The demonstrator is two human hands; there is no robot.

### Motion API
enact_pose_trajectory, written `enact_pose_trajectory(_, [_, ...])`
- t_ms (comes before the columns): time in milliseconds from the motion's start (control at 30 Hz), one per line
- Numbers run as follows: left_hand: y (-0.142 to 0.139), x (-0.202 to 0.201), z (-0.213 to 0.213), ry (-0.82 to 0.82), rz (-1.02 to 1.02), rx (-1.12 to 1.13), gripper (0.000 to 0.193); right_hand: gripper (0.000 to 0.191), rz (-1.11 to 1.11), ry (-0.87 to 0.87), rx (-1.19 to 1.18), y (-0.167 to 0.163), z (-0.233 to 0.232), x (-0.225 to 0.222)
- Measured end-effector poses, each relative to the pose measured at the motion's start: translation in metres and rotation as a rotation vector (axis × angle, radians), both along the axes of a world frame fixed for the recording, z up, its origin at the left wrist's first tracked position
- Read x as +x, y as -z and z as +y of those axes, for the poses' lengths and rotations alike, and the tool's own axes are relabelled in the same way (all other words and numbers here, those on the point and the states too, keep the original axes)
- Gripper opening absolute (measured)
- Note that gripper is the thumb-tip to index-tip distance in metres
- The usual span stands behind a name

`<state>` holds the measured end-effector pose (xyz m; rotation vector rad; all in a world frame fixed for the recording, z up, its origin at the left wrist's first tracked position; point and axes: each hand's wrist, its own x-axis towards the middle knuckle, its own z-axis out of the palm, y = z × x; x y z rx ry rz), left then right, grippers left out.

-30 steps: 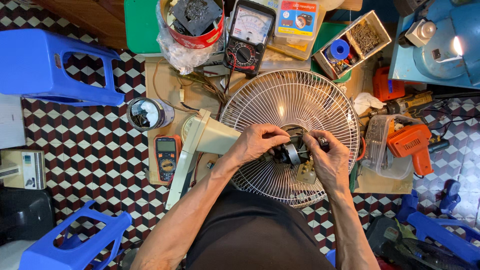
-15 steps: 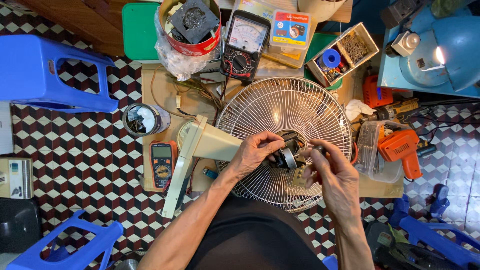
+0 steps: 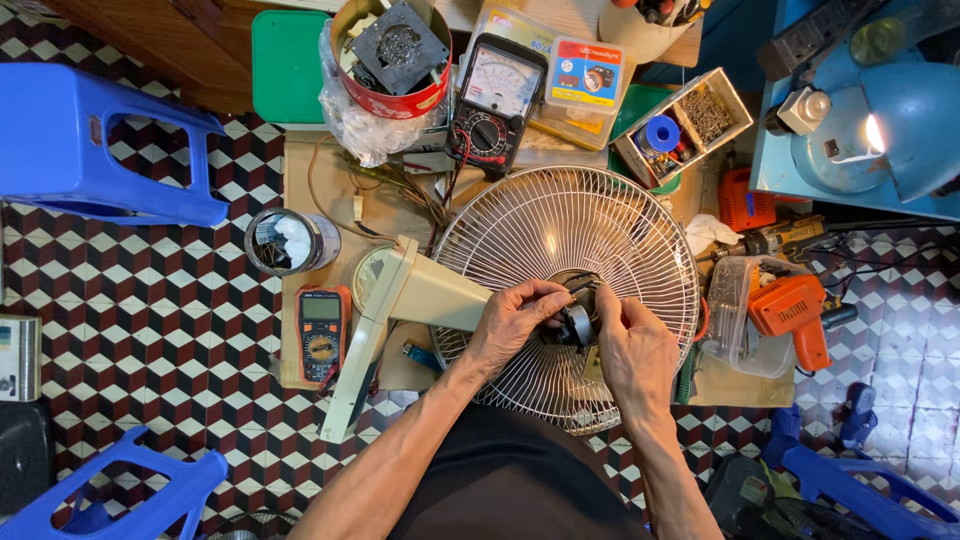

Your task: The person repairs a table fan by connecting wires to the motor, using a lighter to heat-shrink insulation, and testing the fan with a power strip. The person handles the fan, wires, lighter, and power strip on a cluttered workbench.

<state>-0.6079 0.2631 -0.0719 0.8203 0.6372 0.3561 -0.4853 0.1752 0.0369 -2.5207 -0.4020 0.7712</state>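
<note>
Head view, centre: we see a round wire fan guard [image 3: 560, 250] lying flat on a wooden work board [image 3: 320, 190], with the dark motor hub [image 3: 575, 320] at its middle.
Left hand: our left hand [image 3: 510, 325] comes in from the lower middle of the frame and lies on the guard, fingers curled and pressed onto the left side of the motor hub.
Right hand: our right hand [image 3: 635, 350] sits just right of the hub, fingertips closed against it; what small part they pinch, we cannot tell.
Fan body: the cream fan stand [image 3: 400, 310] stretches from the guard toward the lower left, its foot hanging over the board's edge.
Left of centre: an orange digital multimeter [image 3: 322, 335] lies beside the stand, and a tin can [image 3: 290, 242] of bits stands above it.
Top of frame: a black analogue multimeter [image 3: 495, 100] sits above the guard, next to a red tub [image 3: 390, 50] holding a dark part.
Right side: an orange soldering gun [image 3: 790, 310] rests in a clear tray, just right of the guard.
Upper right: a blue desk lamp [image 3: 880, 130] is lit.
Edges: blue plastic stools [image 3: 90, 130] stand on the checkered floor at the left.
</note>
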Motion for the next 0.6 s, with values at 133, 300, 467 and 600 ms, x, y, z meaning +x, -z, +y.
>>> enact_pose_trajectory(133, [-0.002, -0.003, 0.003, 0.016, 0.025, -0.046, 0.030, 0.040, -0.270, -0.249, -0.029, 0.013, 0.000, 0.001])
enact_pose_trajectory(300, [0.003, -0.001, 0.005, 0.034, 0.013, -0.125, 0.032, 0.033, -0.321, -0.291, -0.027, 0.022, 0.001, 0.002])
enact_pose_trajectory(467, [0.006, -0.002, 0.004, 0.039, -0.002, -0.141, 0.033, 0.031, -0.257, -0.260, 0.003, 0.013, 0.009, 0.000])
enact_pose_trajectory(600, [0.003, -0.004, 0.006, 0.054, 0.009, -0.105, 0.031, 0.031, -0.167, -0.192, 0.013, 0.004, 0.014, -0.002])
